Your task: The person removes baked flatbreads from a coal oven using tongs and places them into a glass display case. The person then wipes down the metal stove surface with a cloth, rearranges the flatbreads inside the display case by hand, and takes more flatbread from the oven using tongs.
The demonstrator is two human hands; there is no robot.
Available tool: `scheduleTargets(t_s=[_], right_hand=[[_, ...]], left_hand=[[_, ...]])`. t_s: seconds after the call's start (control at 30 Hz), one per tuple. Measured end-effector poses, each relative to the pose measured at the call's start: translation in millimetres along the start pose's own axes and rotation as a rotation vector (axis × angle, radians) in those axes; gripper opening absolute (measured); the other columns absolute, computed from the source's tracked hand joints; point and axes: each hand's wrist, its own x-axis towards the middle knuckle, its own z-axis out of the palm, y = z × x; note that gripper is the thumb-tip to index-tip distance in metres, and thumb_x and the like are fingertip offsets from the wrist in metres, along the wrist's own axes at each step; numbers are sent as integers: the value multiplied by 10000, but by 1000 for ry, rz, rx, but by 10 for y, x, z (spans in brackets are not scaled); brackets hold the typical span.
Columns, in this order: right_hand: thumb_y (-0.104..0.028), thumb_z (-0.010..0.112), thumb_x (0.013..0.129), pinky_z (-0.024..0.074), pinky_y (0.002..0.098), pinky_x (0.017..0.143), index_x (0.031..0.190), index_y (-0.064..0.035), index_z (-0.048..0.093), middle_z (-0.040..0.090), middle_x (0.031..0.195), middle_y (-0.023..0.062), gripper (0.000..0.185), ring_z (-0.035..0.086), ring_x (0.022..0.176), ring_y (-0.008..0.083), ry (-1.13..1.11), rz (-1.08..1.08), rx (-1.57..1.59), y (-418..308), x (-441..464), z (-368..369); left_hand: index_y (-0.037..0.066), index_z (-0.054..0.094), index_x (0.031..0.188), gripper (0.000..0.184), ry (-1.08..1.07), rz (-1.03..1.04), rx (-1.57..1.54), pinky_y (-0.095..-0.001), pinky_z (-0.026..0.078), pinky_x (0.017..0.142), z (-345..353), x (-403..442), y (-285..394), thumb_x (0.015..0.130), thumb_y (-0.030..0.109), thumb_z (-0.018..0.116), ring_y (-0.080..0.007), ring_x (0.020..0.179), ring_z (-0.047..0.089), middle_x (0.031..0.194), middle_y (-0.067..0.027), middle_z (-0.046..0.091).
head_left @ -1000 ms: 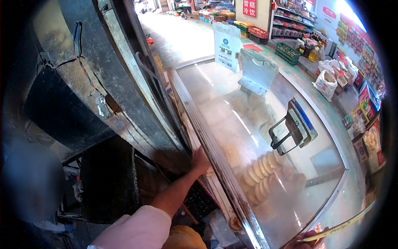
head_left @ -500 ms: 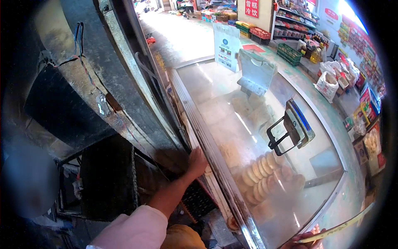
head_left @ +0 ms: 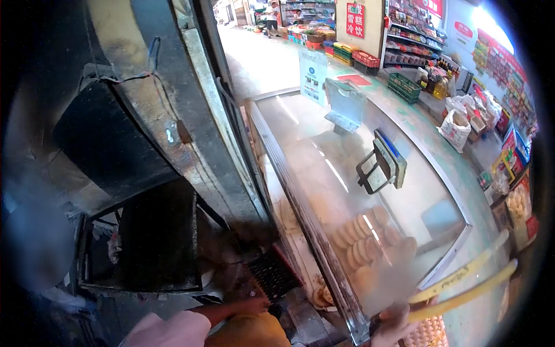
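Observation:
My right hand (head_left: 394, 321), at the near corner of the display case, is closed around a pair of yellow tongs (head_left: 462, 292). The two long arms of the tongs stand apart and point right. Low beside the yellow cloth (head_left: 251, 331) over my lap is my left hand (head_left: 253, 305), dim and blurred, its fingers unclear. Under the hazy glass top of the display case (head_left: 300, 214) lie rows of round flatbreads (head_left: 361, 243). More flatbread (head_left: 322, 294) shows along the case's left side, behind the metal rail.
A black-framed stand (head_left: 144, 237) and a dark perforated crate (head_left: 272, 274) are at left, beside a pillar (head_left: 191, 127). On the glass stand a tilted device (head_left: 384, 162) and a payment sign (head_left: 313, 75). A woven basket (head_left: 425, 332) sits at lower right. Shop shelves (head_left: 413, 34) are behind.
My left hand has left the case's side edge and dropped toward my lap. My right hand and the tongs have risen further into view, both arms now showing. The view has shifted.

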Motion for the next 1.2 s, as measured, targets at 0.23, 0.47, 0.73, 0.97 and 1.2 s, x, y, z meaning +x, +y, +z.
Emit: scheduleTargets(t_s=[0.23,0.47,0.73,0.97,1.2], right_hand=[[-271,803,825,453,276,843,1497,-23,291,532,1211,76,880,518,1014,178,-164,-252,-266,471,7,-264],[-288,735,875,333,365,1059,1500,22,225,393,1445,171,864,418,1251,254,-192,-279,-290,311,149,-92],[-203,694,866,348,413,1100,1486,37,243,435,1436,264,804,438,1336,363,-195,-250,-306,-92,91,27],[-195,647,886,376,444,1072,1483,44,234,435,1418,290,764,456,1311,411,-154,-279,-383,-98,67,30],[-282,573,957,458,388,813,1504,5,204,533,1030,123,719,548,925,243,-164,-320,-419,-198,53,43]], left_hand=[[5,572,1267,406,-106,-128,220,-423,491,841,364,-929,-854,984,296,564,-264,996,614,1198,-145,622],[11,564,1292,452,-107,-154,161,-415,485,882,520,-1735,-1126,976,333,584,-268,1028,614,1225,-152,618],[19,523,1356,535,19,-102,239,-400,479,941,754,-2043,-1706,959,365,624,-268,1085,609,1268,-164,607],[20,474,1407,615,259,90,-26,-363,466,995,976,-2462,-398,943,375,664,-242,1147,594,1281,-170,602],[43,517,1380,540,71,-51,48,-339,475,960,1223,-2256,-235,965,372,622,-195,1117,604,1254,-117,624]])
